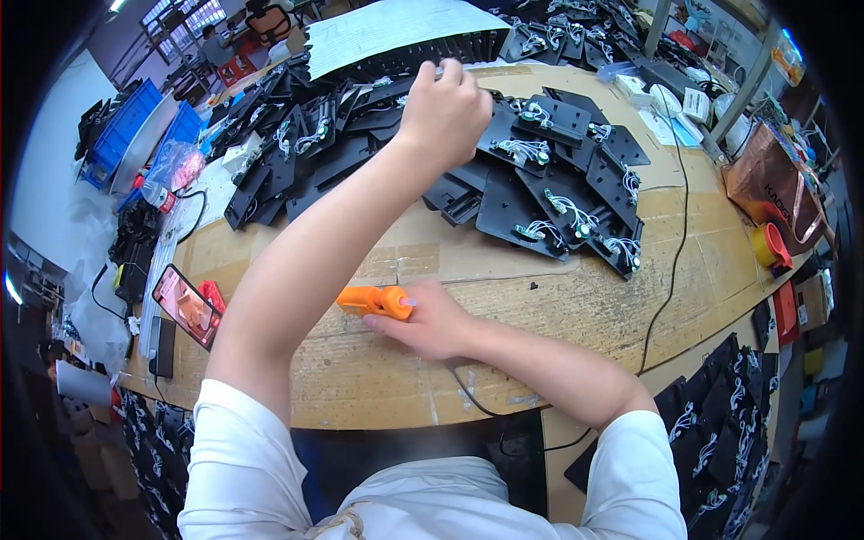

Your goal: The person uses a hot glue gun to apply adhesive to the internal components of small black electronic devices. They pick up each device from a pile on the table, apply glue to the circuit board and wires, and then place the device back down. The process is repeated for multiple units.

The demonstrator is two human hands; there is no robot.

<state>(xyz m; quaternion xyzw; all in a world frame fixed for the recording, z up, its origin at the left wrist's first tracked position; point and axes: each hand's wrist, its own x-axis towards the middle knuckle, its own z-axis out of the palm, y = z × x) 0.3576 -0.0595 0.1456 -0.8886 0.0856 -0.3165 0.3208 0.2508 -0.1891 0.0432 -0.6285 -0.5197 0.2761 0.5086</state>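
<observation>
My right hand (432,321) is wrapped round an orange hot glue gun (362,300) near the middle of the table; a pale glue stick pokes out of its rear end. My left hand (447,110) is stretched far forward over the piled black plates, with its fingers curled closed. Whatever its fingertips grip, if anything, is hidden behind the hand. Right of it lie black flat plates (508,209) with small green boards and bundled white wires (522,151). More black plates (335,171) are heaped to its left, beneath my forearm.
White papers (405,34) cover a black stack at the back. A lit phone (186,308) leans at the left. Dark cables cross the table (558,315). On the right are a red-and-yellow tape roll (771,247) and brown bag (765,184). Far back, another person (216,47) sits.
</observation>
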